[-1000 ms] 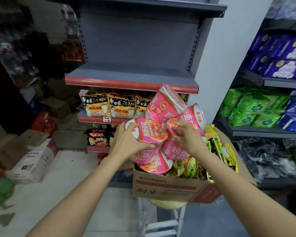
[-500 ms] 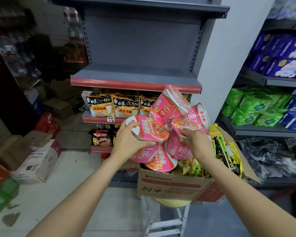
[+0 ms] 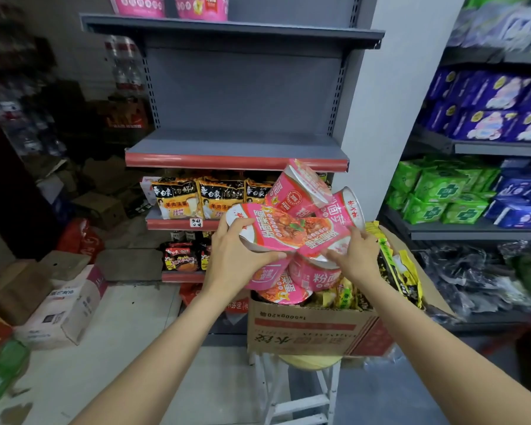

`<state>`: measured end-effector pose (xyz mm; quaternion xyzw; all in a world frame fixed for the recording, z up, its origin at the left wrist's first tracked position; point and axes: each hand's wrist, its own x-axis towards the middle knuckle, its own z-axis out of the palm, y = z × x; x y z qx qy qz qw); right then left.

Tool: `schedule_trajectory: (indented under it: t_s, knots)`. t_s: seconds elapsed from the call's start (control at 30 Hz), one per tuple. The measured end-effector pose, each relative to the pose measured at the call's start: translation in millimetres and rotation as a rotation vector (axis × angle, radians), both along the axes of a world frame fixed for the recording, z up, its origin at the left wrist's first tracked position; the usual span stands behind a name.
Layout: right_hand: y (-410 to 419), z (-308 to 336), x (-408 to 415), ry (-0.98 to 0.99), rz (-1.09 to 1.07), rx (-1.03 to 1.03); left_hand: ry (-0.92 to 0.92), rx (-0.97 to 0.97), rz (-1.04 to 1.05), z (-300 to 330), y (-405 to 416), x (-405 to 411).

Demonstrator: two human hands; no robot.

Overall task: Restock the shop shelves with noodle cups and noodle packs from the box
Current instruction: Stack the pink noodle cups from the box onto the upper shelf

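Gripping the rim end of a pink plastic-wrapped noodle cup (image 3: 276, 230), my left hand (image 3: 236, 259) curls around it, thumb underneath and fingers over the white rim. That cup lies on its side, its long axis running left to right, the printed lid with a picture of red noodles facing me, large Chinese characters running along the pink side. My right hand (image 3: 354, 256) pinches the far end of the same bundle, fingers bent onto the shiny wrap where a second pink cup (image 3: 325, 273) hangs below, base down and tilted.

Both hands sit just under and in front of the cluster of pink cups; above them a third cup (image 3: 301, 191) points up and to the left, showing a red round badge I cannot read clearly, and a fourth cup (image 3: 348, 210) tips to the right with its white rim outward.

Directly beneath is the open brown cardboard box (image 3: 307, 328), printed "1×500g×20", upside down from my side, with more characters below it. Another pink cup (image 3: 284, 291) lies in it beside yellow and black noodle packs (image 3: 396, 268) standing along its right wall. The box rests on a white stool (image 3: 301, 394).

Behind stands the grey metal shelf with a red edge strip (image 3: 236, 148). The shelf below it holds black-and-orange noodle packs (image 3: 196, 199) with Chinese lettering. To the right, green packets (image 3: 442, 191) and blue packets (image 3: 497, 108) fill other shelves.
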<state>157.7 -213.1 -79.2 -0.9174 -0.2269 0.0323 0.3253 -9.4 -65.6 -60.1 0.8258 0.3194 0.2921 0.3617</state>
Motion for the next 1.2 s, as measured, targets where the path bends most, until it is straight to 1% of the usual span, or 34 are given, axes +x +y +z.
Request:
schedule_trajectory:
  t_s: [0.07, 0.13, 0.2, 0.27, 0.33, 0.4, 0.5, 0.57, 0.67, 0.73, 0.8, 0.9, 0.97, 1.0, 1.1, 1.2]
  knots:
    - [1, -5, 7, 0.26, -0.094, 0.132, 0.011, 0.015, -0.013, 6, -5, 3]
    - [0, -11, 14, 0.456, -0.097, 0.236, 0.01, 0.033, -0.008, 11, -10, 5]
    - [-1, -16, 17, 0.567, -0.063, 0.337, -0.004, 0.04, 0.015, 15, -14, 7]
    - [-2, -15, 14, 0.59, -0.039, 0.426, -0.018, 0.04, 0.036, 16, -16, 8]
    - [-4, -15, 14, 0.562, -0.001, 0.467, -0.02, 0.042, 0.055, 15, -19, 8]
    - [-5, -14, 14, 0.487, 0.056, 0.471, -0.019, 0.042, 0.074, 14, -21, 6]
    - [-6, -8, 11, 0.417, 0.252, 0.478, -0.01, 0.041, 0.104, 11, -20, 2]
    - [-7, -12, 11, 0.318, 0.358, 0.418, -0.005, 0.046, 0.12, 9, -19, 0]
    - [-3, -30, 14, 0.098, 0.313, 0.301, -0.013, 0.051, 0.142, 3, -19, -2]
    - [1, -35, 8, 0.042, 0.236, 0.312, -0.021, 0.051, 0.152, 1, -18, -2]
    - [6, -35, 5, 0.032, 0.192, 0.359, -0.016, 0.05, 0.151, 1, -17, -3]
    - [12, -34, 4, 0.07, 0.172, 0.387, -0.005, 0.071, 0.152, 1, -15, -6]
    - [13, -36, 3, 0.06, 0.164, 0.415, -0.006, 0.072, 0.156, -1, -15, -9]
    - [13, -38, 3, 0.041, 0.164, 0.406, -0.009, 0.066, 0.157, -2, -15, -10]
    - [12, -38, -1, -0.043, 0.175, 0.279, -0.029, 0.061, 0.166, -5, -18, -14]
    - [10, -36, -6, -0.104, 0.15, 0.278, -0.046, 0.062, 0.169, -6, -19, -16]
